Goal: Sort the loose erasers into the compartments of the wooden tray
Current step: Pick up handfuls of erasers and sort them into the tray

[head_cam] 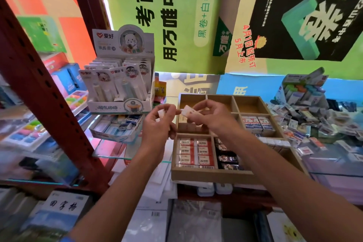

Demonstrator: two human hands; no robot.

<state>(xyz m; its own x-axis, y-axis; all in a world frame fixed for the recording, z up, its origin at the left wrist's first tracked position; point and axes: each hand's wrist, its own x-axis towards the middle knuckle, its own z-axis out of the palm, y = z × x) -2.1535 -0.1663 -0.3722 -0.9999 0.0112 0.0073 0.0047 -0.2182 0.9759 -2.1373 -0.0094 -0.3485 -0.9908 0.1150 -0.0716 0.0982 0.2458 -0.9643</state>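
Both hands up over the wooden tray point(210, 176), each with an eraser. Left hand point(157, 125) just off the tray's left wall, fingers curled round a small white eraser point(161, 113). Right hand point(214, 117) above the tray's middle-left compartment, pinching a white wrapped eraser point(188, 111) by one end; print on it too blurred to read.

Tray, near row: red-and-white 2B erasers point(194, 153) packed flat, two columns, front-left compartment; dark-wrapped erasers point(227, 158) in the compartment beside. Middle row: pale erasers standing under the right hand; blue-and-white ones point(257, 123) to the right. Far row: three compartments, seemingly bare wood.

Loose pile point(314, 122) heaped right of the tray, well mixed.

Judgement: step is matching the held pieces to a compartment. Best to read the wrapper before lowering, set each piece in the same orientation as its neighbours, keep rows tight. New type goes to the far row. Risk: knocking the standing pale ones over when reaching in.
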